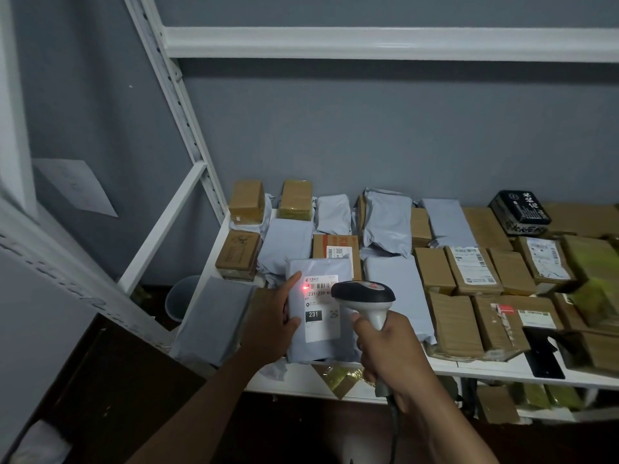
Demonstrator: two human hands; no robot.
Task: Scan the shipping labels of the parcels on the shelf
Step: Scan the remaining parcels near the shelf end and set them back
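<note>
One parcel is getting scanned right now, so we're mid-step: the left hand (273, 316) grips the left edge of a flat grey plastic mailer bag (320, 309), thumb on top next to the label, tilting its face up. That mailer sits at the front of the white metal shelf (469, 368), left of centre. The right hand (392, 349) is wrapped round the handle of a grey-and-black handheld barcode scanner (363, 294), whose head hangs just right of the mailer's white shipping label (320, 306). A red dot glows at the left end of the barcode, so I'd say the beam is on target and this read is probably happening.

Next move, I reckon: put this mailer down somewhere it won't get mixed with the unscanned ones, then grab another. Plenty to the right of the mailer, brown cardboard boxes (469, 269) and more grey bags (388, 222), and many show no label from here, so they'd likely need flipping.

Hard to make out: the scanner head covers the right end of the label's top lines, and the small print is too blurry to read apart from a big "231". The trigger finger isn't visible, so no idea if it's pressed. The scanner cable drops out of view at the bottom, and the shelf is cut off on the right.
</note>
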